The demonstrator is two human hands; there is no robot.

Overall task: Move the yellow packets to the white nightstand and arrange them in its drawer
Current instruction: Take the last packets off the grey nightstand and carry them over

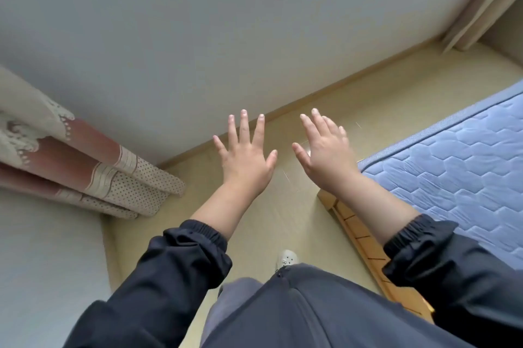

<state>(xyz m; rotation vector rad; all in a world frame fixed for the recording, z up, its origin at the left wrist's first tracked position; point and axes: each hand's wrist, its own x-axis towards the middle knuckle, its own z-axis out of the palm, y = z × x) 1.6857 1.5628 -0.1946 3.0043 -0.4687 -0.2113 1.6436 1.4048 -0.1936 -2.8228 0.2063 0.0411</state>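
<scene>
**Packets not in view; both hands empty and spread**

Handling, judged from the task wording only: neither the yellow packets nor the white nightstand or its drawer appear in this view, so we cannot say where they are. We expect packets of this sort to be light, thin and limp, with a slick film skin. They probably bend rather than break. We would pinch each flat across its middle or along a sealed edge, thumb on one face and fingers on the other. We would stack several before carrying, as single ones may slide apart. Weight and stiffness are unconfirmed.

Room, largest first:
- Grey wall [198, 22] fills the upper half and meets the floor at a pale skirting [339, 87].
- Beige floor [283, 220], smooth and faintly glossy, runs as a narrow strip between the wall and the bed.
- Blue quilted mattress [458, 166] lies to the right on a wooden bed frame [365, 237] whose edge shows beside the floor strip.
- Patterned curtain [93, 166] hangs in the left corner.
- Dark sleeves [181, 257] are gathered at the forearms.
- Left hand [244, 160]: held out over the floor, fingers straight and fanned, holding nothing.
- Right hand [325, 155]: just beside it and not touching it, fingers straight, also holding nothing.
- White shoe [287, 258] is on the floor below.
</scene>
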